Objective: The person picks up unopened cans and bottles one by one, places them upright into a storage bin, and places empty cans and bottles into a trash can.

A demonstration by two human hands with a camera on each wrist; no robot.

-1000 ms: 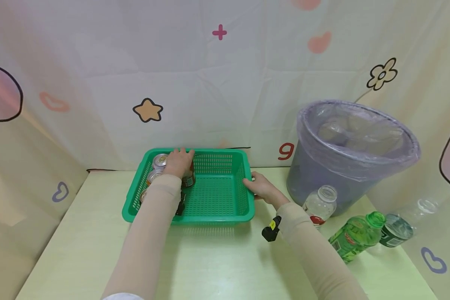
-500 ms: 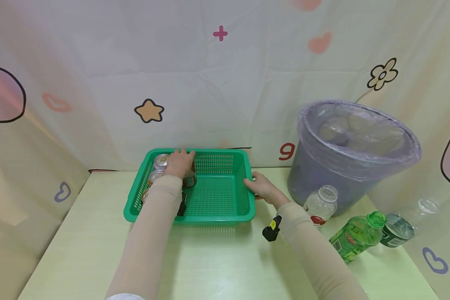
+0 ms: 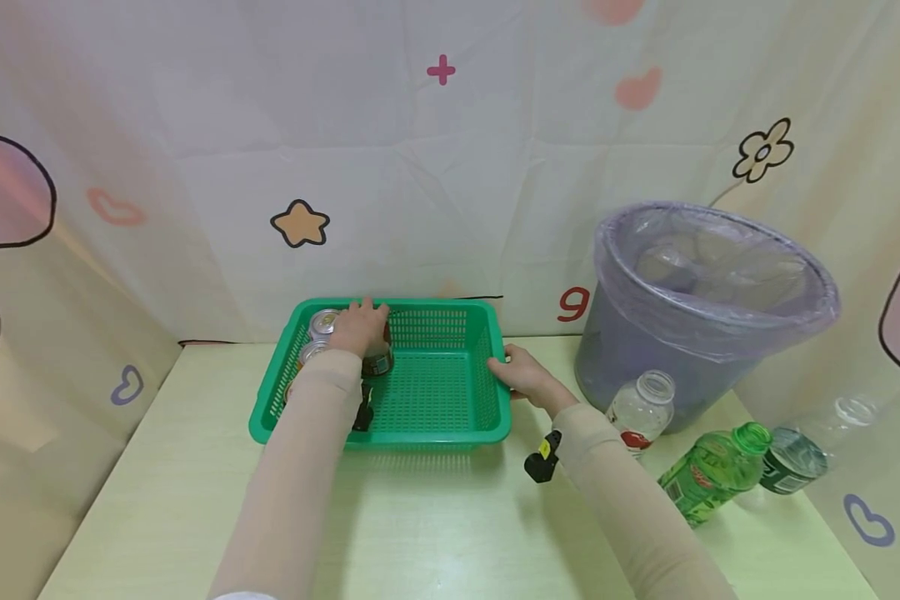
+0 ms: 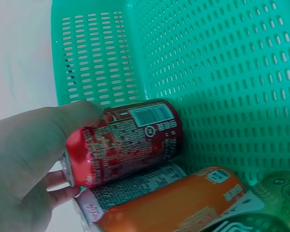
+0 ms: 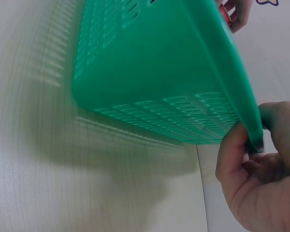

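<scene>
In the head view, my left hand reaches into the green plastic basket. It holds a red drink can by one end, thumb on one side and fingers on the other, as the left wrist view shows. Right beside that can are an orange can, a can with a dark printed label and green cans, all at the basket's left end. My right hand grips the basket's right rim, thumb over the edge and fingers curled beneath it, plain in the right wrist view.
A purple bin with a clear liner stands at the back right of the pale table. Near it are a clear bottle, a green bottle and another clear bottle. A printed curtain hangs behind.
</scene>
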